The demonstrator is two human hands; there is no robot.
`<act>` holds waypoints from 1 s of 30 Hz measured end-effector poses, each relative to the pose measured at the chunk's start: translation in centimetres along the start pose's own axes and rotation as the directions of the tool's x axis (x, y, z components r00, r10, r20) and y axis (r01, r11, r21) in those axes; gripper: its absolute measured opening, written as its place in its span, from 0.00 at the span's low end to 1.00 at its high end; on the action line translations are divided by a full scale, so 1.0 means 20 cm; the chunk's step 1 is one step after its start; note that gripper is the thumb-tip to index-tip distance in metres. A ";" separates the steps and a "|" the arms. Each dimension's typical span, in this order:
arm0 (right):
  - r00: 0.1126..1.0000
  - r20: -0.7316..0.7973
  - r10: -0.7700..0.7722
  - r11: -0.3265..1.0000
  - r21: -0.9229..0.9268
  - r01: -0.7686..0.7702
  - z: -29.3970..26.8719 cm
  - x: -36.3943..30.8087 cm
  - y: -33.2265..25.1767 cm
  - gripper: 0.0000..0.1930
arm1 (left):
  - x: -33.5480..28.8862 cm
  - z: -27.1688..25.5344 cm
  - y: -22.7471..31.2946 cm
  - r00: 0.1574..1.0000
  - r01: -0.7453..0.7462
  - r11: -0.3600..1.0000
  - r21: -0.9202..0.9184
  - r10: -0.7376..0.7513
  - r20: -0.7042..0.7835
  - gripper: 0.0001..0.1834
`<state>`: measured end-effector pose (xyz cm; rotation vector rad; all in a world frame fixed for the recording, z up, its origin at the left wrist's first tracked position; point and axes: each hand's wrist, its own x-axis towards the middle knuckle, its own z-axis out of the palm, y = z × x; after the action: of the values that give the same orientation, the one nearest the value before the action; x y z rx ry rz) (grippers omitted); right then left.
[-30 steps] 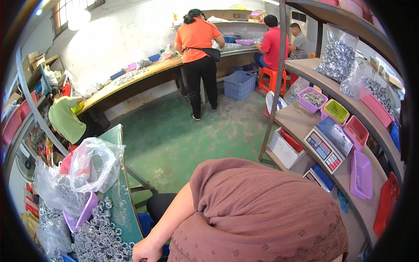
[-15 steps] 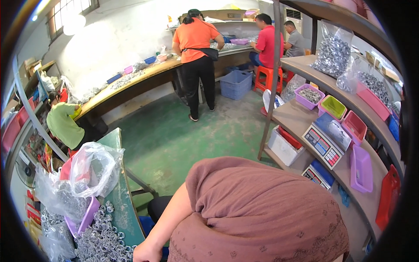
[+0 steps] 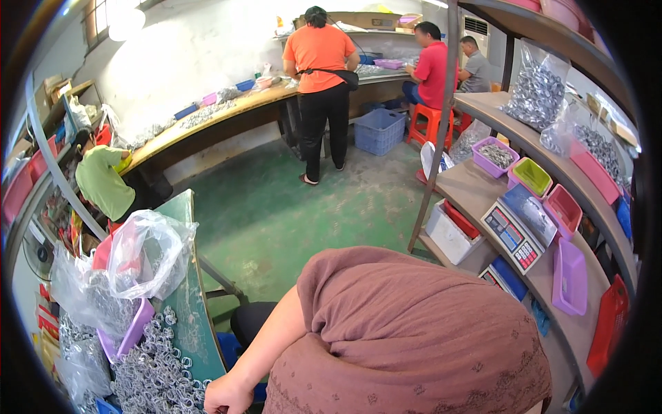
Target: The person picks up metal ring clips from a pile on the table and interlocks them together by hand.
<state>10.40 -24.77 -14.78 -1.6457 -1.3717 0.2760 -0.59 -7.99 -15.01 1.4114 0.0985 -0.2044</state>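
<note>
At the lower left, my right hand (image 3: 227, 395) rests beside a heap of small silvery metal rings (image 3: 155, 376) on the green tabletop (image 3: 196, 317). Its fingers curl inward and the lower edge partly cuts them off; what they hold, if anything, is hidden. The bare forearm comes out of a brown sleeve (image 3: 414, 303) that covers the bottom middle. Behind the heap lies a tilted lilac tray (image 3: 132, 331), partly covered by clear plastic bags (image 3: 153, 255). A corner of a blue container (image 3: 107, 407) shows under the heap. No left hand appears.
Right of me stands a shelf rack (image 3: 476, 190) with a digital scale (image 3: 512, 234), a lilac tray (image 3: 569, 276) and bagged metal parts (image 3: 536, 93). Farther off, an orange-shirted person (image 3: 321, 58) stands at a long bench (image 3: 221, 117). Other people sit nearby. A blue crate (image 3: 380, 131) stands on the floor.
The whole view has shifted slightly, so the far room sits a little to the right. My right hand has come a little up and left beside the metal rings.
</note>
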 end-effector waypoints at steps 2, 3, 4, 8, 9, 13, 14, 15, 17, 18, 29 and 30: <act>1.000 -0.006 -0.010 1.000 -0.004 0.010 0.01 0.00 0.01 0.13 | -0.01 0.01 0.01 1.000 -0.002 1.000 0.014 0.003 -0.001 0.11; 1.000 -0.018 -0.013 1.000 0.003 0.013 0.01 0.00 0.01 0.13 | -0.01 0.01 0.01 1.000 -0.008 1.000 0.029 0.008 0.002 0.10; 0.999 -0.028 -0.017 1.000 0.010 0.018 0.02 0.00 0.01 0.12 | -0.01 0.00 0.01 1.000 -0.005 1.000 0.028 0.006 -0.006 0.10; 0.999 -0.034 -0.016 0.999 0.050 0.017 0.02 0.00 0.02 0.12 | -0.03 0.06 0.04 0.998 -0.050 0.995 0.083 0.052 -0.020 0.10; 0.999 -0.038 -0.024 0.999 0.041 0.026 0.02 0.01 0.03 0.11 | -0.03 0.08 0.06 0.993 -0.076 0.988 0.133 0.087 -0.080 0.10; 1.000 -0.011 0.014 0.999 0.051 -0.013 0.02 0.01 0.04 0.11 | -0.03 0.07 0.05 0.991 -0.081 0.980 0.182 0.099 -0.092 0.11; 1.000 -0.010 0.015 0.998 0.053 -0.014 0.02 0.01 0.04 0.11 | -0.02 0.05 0.04 0.996 -0.039 0.994 0.102 0.046 -0.070 0.10; 1.000 -0.008 0.007 0.998 0.056 -0.006 0.02 0.00 0.04 0.11 | -0.02 0.04 0.04 0.999 0.006 1.000 0.023 -0.005 -0.044 0.10; 1.000 -0.006 0.003 0.998 0.062 -0.003 0.02 0.01 0.05 0.10 | -0.03 0.07 0.06 0.999 -0.007 0.999 0.032 0.008 -0.042 0.10; 1.000 -0.006 0.000 0.998 0.070 0.000 0.02 0.01 0.05 0.10 | -0.03 0.08 0.07 0.999 -0.023 0.999 0.041 0.025 -0.040 0.10; 1.000 -0.002 -0.001 0.994 0.111 0.001 0.03 0.00 0.05 0.09 | -0.03 0.08 0.06 0.996 0.037 0.995 -0.087 -0.044 -0.078 0.09; 1.000 0.001 0.004 0.993 0.114 -0.004 0.03 0.00 0.05 0.09 | -0.03 0.09 0.06 0.996 0.038 0.995 -0.096 -0.045 -0.079 0.08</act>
<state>10.66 -24.30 -15.95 -1.5538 -1.3293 0.3514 -1.04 -9.47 -13.40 1.3238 0.2018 -0.1749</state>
